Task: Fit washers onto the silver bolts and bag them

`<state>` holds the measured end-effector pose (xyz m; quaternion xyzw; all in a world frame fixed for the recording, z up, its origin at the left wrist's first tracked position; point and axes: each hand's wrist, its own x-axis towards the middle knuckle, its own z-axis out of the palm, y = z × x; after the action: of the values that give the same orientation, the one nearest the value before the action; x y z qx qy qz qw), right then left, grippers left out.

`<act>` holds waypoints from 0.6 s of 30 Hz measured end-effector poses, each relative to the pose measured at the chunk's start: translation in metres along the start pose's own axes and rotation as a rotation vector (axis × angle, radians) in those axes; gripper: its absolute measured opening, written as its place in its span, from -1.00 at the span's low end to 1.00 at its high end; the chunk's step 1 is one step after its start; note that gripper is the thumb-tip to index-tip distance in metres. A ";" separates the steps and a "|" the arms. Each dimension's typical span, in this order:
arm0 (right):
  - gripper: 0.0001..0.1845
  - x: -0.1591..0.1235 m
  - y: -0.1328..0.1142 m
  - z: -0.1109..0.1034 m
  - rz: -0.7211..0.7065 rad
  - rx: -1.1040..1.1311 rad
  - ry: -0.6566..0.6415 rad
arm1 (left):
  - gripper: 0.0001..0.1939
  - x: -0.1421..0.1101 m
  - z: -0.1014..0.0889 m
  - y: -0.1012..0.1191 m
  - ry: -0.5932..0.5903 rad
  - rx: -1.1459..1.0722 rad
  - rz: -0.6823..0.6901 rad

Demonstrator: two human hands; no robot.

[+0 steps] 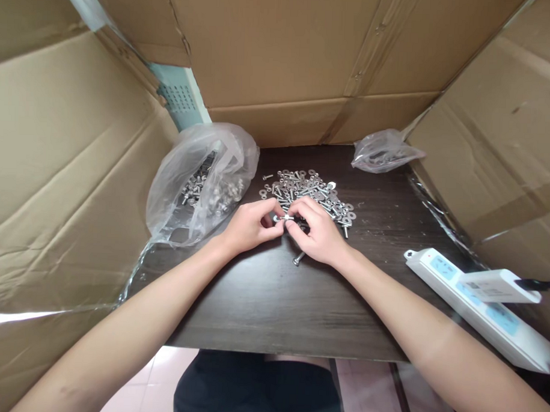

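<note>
While a loose bolt (296, 262) is seen on the dark table (235, 313), just on the near side of the right hand (318, 228), a small metal bolt (287, 218) is pinched between the fingertips of this hand and of the left hand (255, 224). Directly behind, a pile (308, 188) of bolts, nuts and washers is spread. Farther, a large clear bag (230, 138) is placed at the left and a smaller bag (371, 147) at the right, before the cardboard wall (280, 50).

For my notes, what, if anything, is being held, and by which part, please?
A bolt-like metal piece: left hand near one end, right hand near the other.
</note>
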<state>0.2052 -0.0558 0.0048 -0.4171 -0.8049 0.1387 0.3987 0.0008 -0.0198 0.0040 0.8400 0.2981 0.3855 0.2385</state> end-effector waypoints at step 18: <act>-0.97 0.000 0.002 0.002 0.025 -0.037 0.039 | -0.91 0.000 0.000 -0.001 0.004 0.019 -0.006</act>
<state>0.2049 -0.0549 0.0025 -0.4370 -0.7941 0.1204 0.4049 -0.0001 -0.0194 0.0035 0.8406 0.3048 0.3836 0.2311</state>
